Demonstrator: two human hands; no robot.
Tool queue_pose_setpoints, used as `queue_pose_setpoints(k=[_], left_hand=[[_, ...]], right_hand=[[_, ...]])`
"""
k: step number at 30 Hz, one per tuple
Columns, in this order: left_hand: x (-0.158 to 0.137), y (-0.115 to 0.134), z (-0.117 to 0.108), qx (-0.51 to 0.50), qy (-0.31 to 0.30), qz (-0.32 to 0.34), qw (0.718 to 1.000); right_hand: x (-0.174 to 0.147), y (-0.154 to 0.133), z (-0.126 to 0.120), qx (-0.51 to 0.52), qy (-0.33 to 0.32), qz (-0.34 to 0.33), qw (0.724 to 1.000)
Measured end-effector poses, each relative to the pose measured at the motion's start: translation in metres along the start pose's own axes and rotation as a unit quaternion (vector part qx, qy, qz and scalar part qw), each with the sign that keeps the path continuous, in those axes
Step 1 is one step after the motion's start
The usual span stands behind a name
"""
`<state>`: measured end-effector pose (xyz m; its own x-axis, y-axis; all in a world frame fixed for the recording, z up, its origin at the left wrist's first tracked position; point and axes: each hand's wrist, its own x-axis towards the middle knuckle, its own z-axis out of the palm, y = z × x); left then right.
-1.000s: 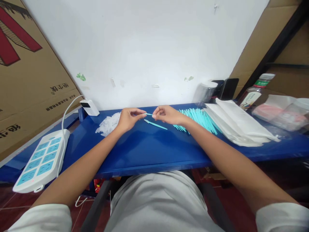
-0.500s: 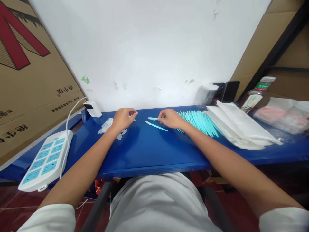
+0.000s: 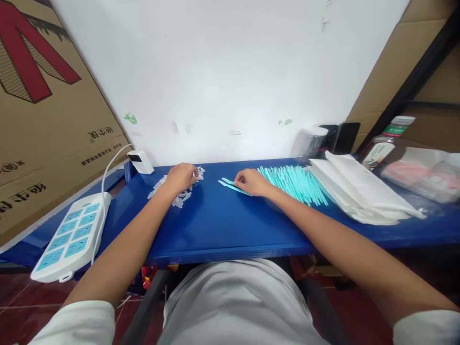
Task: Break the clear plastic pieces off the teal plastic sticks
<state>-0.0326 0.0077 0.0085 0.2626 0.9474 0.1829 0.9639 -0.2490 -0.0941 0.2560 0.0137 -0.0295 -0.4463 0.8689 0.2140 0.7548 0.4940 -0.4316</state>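
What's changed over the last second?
Left hand let go of the held stick and moved left to the clear pieces; its grip there is unclear. Right hand brought that stick toward the body, alongside the loose stick, apparently still pinching it. Loose stick, turquoise pile and white bags: unchanged.

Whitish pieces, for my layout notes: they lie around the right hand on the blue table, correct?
Not quite: the head view shows the whitish pieces around the left hand instead; they do lie on the blue table.
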Motion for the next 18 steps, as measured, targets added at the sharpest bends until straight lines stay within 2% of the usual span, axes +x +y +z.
queue_pose_setpoints(k=[6, 9, 11, 15, 18], left_hand=[[0.000, 0.000, 0.000, -0.001, -0.063, -0.026, 0.998], [0.001, 0.000, 0.004, -0.005, -0.063, -0.019, 0.998], [0.001, 0.001, 0.006, -0.010, -0.049, -0.005, 0.999], [0.000, 0.003, 0.011, -0.016, -0.017, 0.023, 0.999], [0.001, 0.003, 0.016, -0.043, 0.030, 0.034, 0.998]], right_hand=[[0.000, 0.000, 0.003, -0.046, 0.021, -0.060, 0.997], [0.001, 0.002, -0.003, -0.084, 0.029, -0.057, 0.994], [0.002, 0.006, -0.012, -0.117, 0.055, -0.025, 0.991], [0.003, 0.024, -0.039, -0.183, 0.114, 0.083, 0.973], [0.000, 0.034, -0.058, -0.220, 0.075, 0.133, 0.963]])
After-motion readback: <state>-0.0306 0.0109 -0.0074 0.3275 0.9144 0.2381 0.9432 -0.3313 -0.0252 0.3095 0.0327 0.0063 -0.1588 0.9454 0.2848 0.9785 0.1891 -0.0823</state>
